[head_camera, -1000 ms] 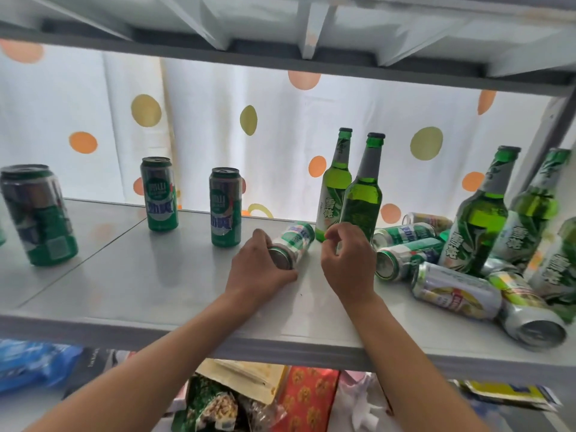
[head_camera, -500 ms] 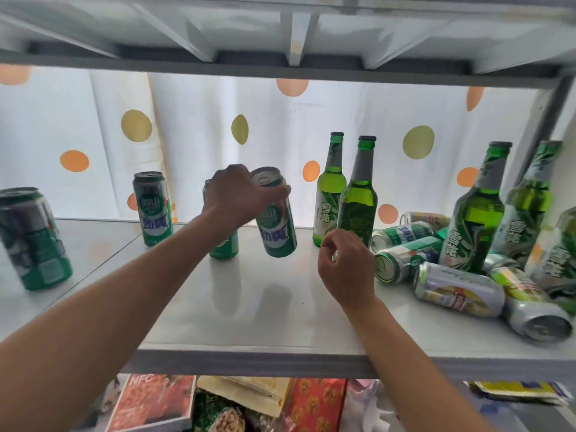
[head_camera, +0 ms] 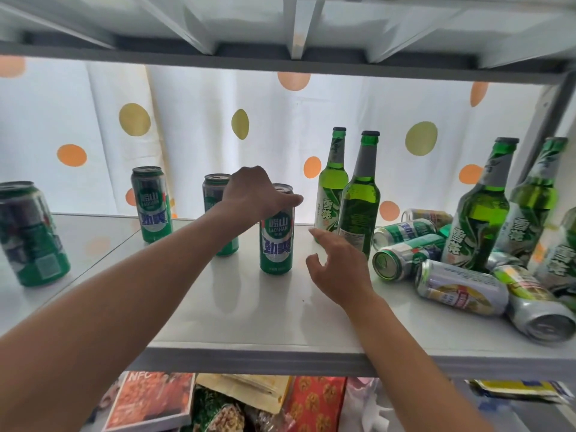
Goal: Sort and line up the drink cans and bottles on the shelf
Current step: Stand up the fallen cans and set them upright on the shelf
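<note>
White shelf (head_camera: pixel 237 313) before a dotted curtain (head_camera: pixel 199 126).
Left hand (head_camera: pixel 254 190) grips an upright green can (head_camera: pixel 276 232) from above; right hand (head_camera: pixel 338 266), at its 3 o'clock, fingers spread, empty.

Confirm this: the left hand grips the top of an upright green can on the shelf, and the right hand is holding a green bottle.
Not quite. The head view shows the right hand open, holding nothing, short of the green bottle. The left hand does grip the upright green can on the shelf.
</note>
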{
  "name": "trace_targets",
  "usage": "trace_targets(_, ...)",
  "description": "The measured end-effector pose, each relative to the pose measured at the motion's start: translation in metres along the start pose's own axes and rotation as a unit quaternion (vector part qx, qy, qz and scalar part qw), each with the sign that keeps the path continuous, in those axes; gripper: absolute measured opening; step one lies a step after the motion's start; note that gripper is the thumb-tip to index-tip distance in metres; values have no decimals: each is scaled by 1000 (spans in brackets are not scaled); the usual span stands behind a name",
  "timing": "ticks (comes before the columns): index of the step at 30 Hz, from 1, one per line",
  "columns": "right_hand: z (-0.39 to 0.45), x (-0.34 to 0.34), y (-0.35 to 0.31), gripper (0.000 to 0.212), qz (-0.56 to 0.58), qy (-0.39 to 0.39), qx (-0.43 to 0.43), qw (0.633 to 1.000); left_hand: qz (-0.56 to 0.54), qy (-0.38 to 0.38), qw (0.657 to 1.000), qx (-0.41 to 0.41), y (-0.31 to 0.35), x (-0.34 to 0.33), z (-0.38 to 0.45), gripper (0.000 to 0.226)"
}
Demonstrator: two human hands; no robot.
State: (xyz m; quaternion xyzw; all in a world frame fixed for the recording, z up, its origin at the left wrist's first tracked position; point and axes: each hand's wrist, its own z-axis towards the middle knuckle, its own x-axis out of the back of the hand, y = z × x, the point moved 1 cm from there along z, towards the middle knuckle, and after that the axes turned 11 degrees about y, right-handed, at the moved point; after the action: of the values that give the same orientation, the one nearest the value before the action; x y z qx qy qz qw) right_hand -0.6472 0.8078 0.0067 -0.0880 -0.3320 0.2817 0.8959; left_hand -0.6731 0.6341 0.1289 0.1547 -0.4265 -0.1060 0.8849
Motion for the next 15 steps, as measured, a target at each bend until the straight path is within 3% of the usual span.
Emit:
trace_targets(7,-2,1,-2,63,-1,-47,29,998,70,55,992,-90,-3,-6,-13,69)
trace_targets(9,-2,3,-7,63,-38,-33,65,997,132,33,975,-173,-9,-6,-19,75)
trace_targets(11,-2,3,-13,64,-86,-5,99,991,99,52,972,-208,-20,-8,-33,62)
trace_targets(13,-3,3,-19,66,-116,23,121,986,27,76,981,-174,-36,-17,-49,46)
trace_targets(15,-4,4,-22,67,-130,38,136,981,-54,56,989,-127,-53,-25,-66,60)
